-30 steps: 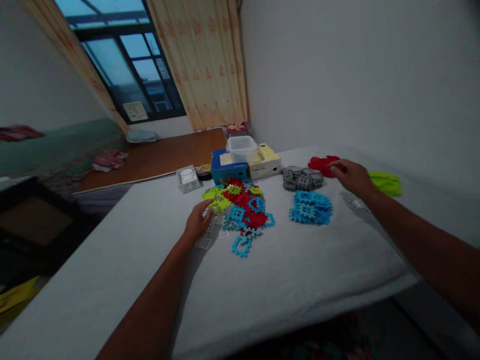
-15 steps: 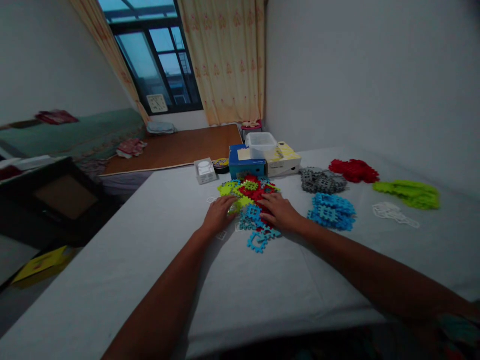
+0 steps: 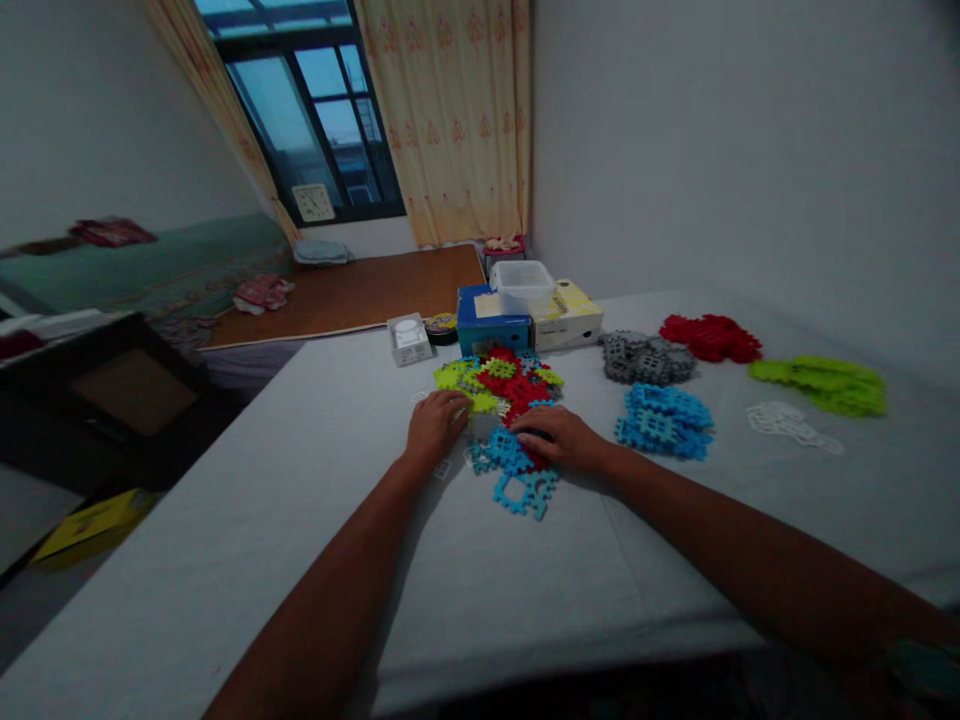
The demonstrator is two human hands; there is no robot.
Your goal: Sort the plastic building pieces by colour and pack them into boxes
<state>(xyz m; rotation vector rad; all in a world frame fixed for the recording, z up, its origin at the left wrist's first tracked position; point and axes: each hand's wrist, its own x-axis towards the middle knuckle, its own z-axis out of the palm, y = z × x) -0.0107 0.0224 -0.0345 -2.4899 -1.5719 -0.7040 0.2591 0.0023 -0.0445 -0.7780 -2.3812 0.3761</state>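
A mixed pile of red, lime, blue and grey toothed plastic pieces [image 3: 519, 388] lies mid-table, between both hands. The left hand [image 3: 437, 430] curls at its left edge, the right hand [image 3: 564, 438] reaches in from the right, fingers bent over its near part; whether either grips a piece, I cannot tell. Beyond, a clear plastic tub [image 3: 523, 287] sits atop a blue cardboard box [image 3: 491, 332] and a yellow-and-white cardboard box [image 3: 568, 328].

Toothed pieces [image 3: 517, 392]: plastic. Table covering [image 3: 540, 585]: matt cloth.
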